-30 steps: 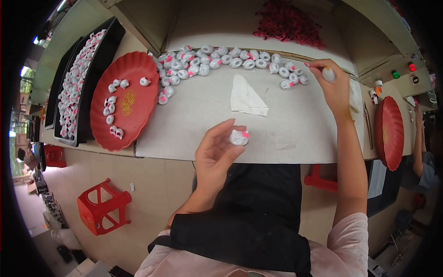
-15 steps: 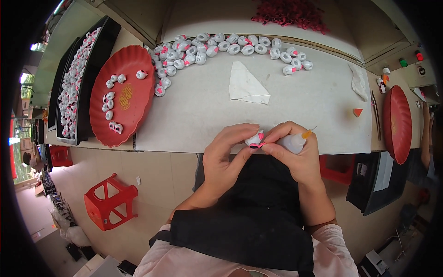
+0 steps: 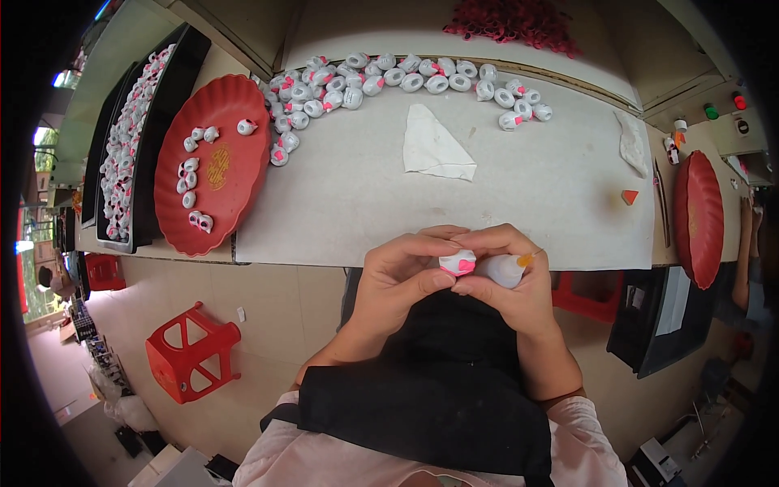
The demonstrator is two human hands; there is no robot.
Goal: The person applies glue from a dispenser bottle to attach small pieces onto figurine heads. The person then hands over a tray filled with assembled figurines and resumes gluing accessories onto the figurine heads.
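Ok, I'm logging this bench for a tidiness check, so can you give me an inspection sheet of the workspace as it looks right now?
Surface: pale work table, mostly bare in the middle.
Job's things: small white-and-pink piece pinched in both hands; small white bottle with an orange tip in the right hand.
Clutter: row of similar white pieces along the far edge; red plate with a few pieces; black tray full of them; white cloth; second red plate; pile of red parts.
Grippers: left hand and right hand both closed, held together near the table's front edge.
Cables: nothing seen.
Surroundings: red stool on the floor; another person's arm at right.
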